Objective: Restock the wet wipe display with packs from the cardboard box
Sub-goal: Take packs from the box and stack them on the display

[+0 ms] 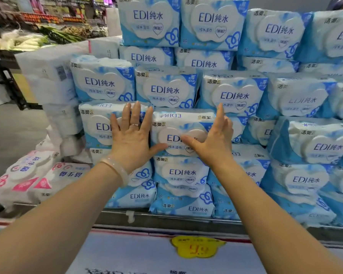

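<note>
Both hands work one blue-and-white wet wipe pack (181,133) in the middle of the display. The left hand (134,135) lies flat with straight, spread fingers across the seam between that pack and its left neighbour (96,125), thumb touching the pack's lower left edge; the right hand (214,139) stands edge-on at the pack's right side, fingers straight up, thumb across its front label. Neither hand is closed round anything; they are apart, bracketing the pack, seemingly to press it flush into its row so the stack stays even. Around it the wet wipe display (206,80) rises in stepped rows, labels facing out. Pink-labelled packs (30,177) lie at the near left, a yellow price tag (197,247) hangs below, and produce shelves (28,34) sit far left. The cardboard box is not in view.
</note>
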Demonstrator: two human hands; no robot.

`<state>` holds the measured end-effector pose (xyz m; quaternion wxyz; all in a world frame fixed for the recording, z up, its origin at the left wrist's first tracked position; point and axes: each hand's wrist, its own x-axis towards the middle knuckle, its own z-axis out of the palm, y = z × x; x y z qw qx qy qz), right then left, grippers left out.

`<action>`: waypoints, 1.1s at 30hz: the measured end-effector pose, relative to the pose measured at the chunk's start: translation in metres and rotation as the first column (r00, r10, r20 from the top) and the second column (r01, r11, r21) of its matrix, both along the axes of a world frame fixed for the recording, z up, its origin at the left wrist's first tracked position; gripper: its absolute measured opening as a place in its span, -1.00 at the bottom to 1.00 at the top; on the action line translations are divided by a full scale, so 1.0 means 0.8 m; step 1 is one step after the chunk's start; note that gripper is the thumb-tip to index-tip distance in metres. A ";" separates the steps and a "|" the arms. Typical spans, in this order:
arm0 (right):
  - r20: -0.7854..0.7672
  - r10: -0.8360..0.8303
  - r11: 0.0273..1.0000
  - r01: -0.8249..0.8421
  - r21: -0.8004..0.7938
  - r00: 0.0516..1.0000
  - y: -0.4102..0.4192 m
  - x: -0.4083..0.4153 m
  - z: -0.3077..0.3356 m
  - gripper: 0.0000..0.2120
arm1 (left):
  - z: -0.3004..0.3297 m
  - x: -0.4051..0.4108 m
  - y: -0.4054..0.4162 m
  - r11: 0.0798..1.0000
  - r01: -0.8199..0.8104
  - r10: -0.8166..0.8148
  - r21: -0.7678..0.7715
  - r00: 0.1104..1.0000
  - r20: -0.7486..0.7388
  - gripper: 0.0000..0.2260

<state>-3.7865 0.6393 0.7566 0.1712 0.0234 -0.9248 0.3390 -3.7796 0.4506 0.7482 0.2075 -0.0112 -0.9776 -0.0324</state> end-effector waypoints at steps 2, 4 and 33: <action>-0.088 0.041 0.968 -0.017 0.252 0.995 -0.006 0.004 0.004 -0.06 | 0.005 0.004 -0.004 0.999 0.014 -0.012 -0.049 0.998 0.055 -0.09; -0.019 0.058 0.923 -0.046 0.383 0.998 -0.008 0.003 0.006 -0.20 | 0.012 0.006 -0.010 0.996 0.050 -0.042 -0.071 0.993 0.114 -0.05; 0.724 0.526 0.207 -0.893 0.401 0.447 -0.318 0.235 -0.321 -0.24 | -0.305 0.331 -0.234 0.918 -0.395 0.309 -0.044 0.641 0.703 0.01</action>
